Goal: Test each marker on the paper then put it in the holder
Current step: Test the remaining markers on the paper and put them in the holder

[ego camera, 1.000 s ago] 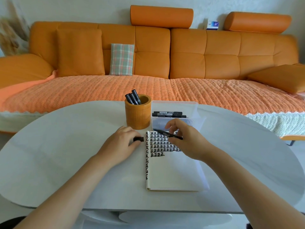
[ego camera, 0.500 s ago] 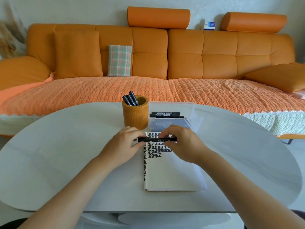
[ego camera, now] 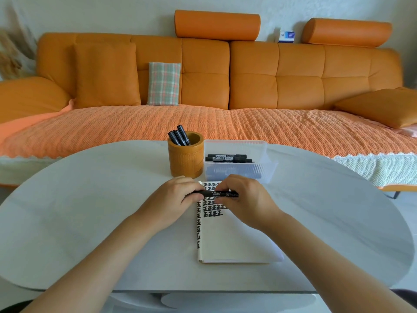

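step: cap work on one black marker (ego camera: 222, 194), my read. Whether the cap is going on or coming off can't be told from this view.
left hand (ego camera: 173, 199): fingers curled round the marker's left end, which is hidden in the fist.
right hand (ego camera: 243, 199): thumb and fingers pinch the barrel towards its right end, printed label facing up.
marker position: horizontal, spanning both hands, just above the top edge of the paper (ego camera: 232, 240). Can't tell if it touches the page.
paper: pad lying flat on the table (ego camera: 90, 211). Rows of black test marks (ego camera: 213, 211) fill the top and run down the left margin, the lower part is blank.
holder (ego camera: 185, 162): round wooden cup just beyond the left hand, three markers in it (ego camera: 180, 137) leaning left.
supply: clear plastic box (ego camera: 264, 175) beside the holder, more markers (ego camera: 225, 157) lying flat inside.
progress: three in, a stack left in the box, so roughly early to mid, as a guess.
do it well: keep force along the marker's axis, no bending. If closing, press until the cap seats fully, otherwise the tip dries out or inks the cup.
next move: if uncapped, write on the blank area below the marks. If capped, one hand carries it up and over the holder rim into the free right side.
risks: knuckles knocking the cup, it stands very close. An open tip dragging over fingers or the table. Pad sliding, since neither hand pins it.
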Tool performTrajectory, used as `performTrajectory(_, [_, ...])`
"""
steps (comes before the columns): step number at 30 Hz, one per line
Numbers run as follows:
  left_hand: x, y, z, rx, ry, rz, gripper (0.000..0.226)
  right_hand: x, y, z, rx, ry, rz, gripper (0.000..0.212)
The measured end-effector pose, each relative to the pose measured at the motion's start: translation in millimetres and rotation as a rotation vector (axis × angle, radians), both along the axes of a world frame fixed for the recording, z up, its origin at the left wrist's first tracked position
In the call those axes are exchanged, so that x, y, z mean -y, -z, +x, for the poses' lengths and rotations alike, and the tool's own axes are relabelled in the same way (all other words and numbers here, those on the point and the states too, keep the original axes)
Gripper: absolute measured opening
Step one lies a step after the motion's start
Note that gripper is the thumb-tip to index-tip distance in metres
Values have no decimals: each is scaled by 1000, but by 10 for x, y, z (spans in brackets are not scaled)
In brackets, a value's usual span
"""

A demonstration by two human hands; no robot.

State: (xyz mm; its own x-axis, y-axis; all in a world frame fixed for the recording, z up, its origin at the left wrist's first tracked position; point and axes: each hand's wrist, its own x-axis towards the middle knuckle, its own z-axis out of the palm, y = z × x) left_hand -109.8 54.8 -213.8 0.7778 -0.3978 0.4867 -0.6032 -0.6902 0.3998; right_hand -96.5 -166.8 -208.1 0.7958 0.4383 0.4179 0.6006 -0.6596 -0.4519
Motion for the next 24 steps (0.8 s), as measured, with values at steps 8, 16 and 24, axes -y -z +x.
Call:
performTrajectory(8, [35,-39,-10,81,67,83,6,-35,10,-52,-57,-19,-96,25])
performTrajectory(16, [30,-102,102,25,54,58,15,-56,-10,-30,-74,-15,-96,17])
performTrajectory(24, [-186,123,265,-132,-132,108,31,-49,-236,185,24,137,-33,16])
